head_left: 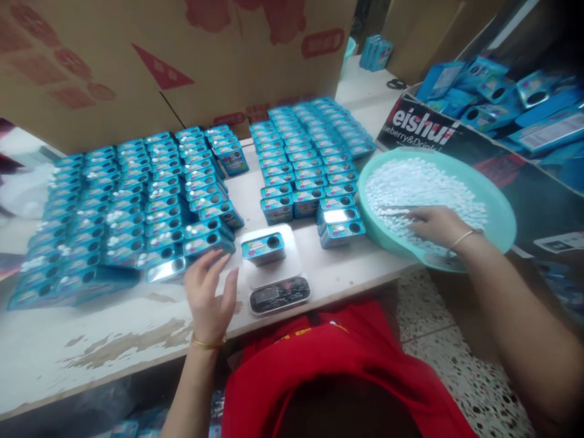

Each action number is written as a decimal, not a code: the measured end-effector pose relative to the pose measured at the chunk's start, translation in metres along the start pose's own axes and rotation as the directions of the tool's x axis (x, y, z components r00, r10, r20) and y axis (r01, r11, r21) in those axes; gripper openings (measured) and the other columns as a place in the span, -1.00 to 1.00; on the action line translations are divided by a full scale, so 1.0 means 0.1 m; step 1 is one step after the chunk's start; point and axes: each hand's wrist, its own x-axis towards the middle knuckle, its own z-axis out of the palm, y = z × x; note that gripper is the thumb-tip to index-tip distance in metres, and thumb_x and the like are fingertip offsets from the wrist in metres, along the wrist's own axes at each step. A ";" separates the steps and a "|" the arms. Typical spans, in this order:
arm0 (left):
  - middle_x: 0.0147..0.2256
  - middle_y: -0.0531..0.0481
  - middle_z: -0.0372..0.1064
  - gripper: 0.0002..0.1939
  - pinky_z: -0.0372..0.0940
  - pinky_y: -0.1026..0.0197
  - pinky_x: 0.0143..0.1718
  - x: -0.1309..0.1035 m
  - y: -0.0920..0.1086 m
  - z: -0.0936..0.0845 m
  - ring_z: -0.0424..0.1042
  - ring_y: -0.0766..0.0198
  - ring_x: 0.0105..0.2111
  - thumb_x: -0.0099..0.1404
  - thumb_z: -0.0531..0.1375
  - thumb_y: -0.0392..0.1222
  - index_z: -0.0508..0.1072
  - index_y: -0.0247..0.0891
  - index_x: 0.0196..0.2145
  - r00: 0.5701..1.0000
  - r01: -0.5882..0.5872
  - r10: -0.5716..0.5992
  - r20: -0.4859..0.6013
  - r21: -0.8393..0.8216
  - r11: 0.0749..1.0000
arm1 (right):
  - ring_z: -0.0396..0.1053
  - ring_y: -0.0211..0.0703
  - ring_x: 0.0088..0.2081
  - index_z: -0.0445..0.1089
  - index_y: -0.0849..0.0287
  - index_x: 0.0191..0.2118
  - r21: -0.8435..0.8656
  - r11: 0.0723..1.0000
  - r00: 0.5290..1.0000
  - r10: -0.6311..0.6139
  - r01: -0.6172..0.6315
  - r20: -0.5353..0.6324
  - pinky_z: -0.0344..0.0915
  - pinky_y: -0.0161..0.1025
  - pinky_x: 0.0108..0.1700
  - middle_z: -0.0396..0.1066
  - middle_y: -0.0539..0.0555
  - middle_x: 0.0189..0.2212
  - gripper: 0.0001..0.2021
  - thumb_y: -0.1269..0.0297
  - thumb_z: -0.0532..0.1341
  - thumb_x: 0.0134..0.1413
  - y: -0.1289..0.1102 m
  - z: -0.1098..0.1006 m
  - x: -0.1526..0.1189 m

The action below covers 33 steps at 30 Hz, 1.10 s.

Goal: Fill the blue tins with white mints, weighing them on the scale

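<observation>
The boxes [164, 188] across the near table are showing bright blue with multicoloured labels and dark round openings. The basin [502, 225] at right is glowing mint green around white pellets [420, 182]. The far carton [182, 36] is displaying red print on brown. The shirt [337, 359] is showing red with yellow lettering; the floor [438, 310] is appearing speckled.
</observation>
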 end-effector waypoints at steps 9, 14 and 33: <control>-0.14 -0.18 0.39 -0.78 0.26 0.02 -0.06 -0.79 -0.39 0.19 0.38 0.12 -0.13 0.27 0.15 -0.17 0.43 -0.27 -0.14 0.983 0.162 -0.165 0.082 0.045 0.986 | 0.26 -0.33 -0.57 0.45 0.24 -0.31 0.699 0.688 0.936 -0.343 0.195 0.076 0.23 -0.27 -0.45 0.35 0.00 -0.57 -0.83 0.30 0.31 -0.09 -1.32 -0.15 -0.42; -0.17 -0.18 0.41 -0.80 0.26 0.02 -0.08 -0.89 -0.43 0.24 0.39 0.14 -0.16 0.27 0.14 -0.16 0.44 -0.28 -0.19 0.976 0.207 -0.209 0.064 0.031 0.978 | 0.28 -0.36 -0.56 0.43 0.26 -0.30 0.589 0.666 0.727 -0.662 0.457 0.184 0.22 -0.37 -0.50 0.35 -0.05 -0.55 -0.89 0.41 0.20 0.01 -2.17 0.15 -0.45; -0.24 -0.14 0.43 -0.83 0.25 0.03 -0.07 -0.89 -0.41 0.22 0.39 0.15 -0.17 0.28 0.12 -0.16 0.46 -0.27 -0.26 0.965 0.255 -0.255 0.070 -0.001 0.967 | 0.36 -0.14 -0.25 0.48 0.30 -0.39 0.048 0.686 0.658 -0.713 0.726 0.242 0.22 -0.27 -0.15 0.45 0.19 -0.30 -0.88 0.49 0.18 0.08 -2.60 0.42 -0.51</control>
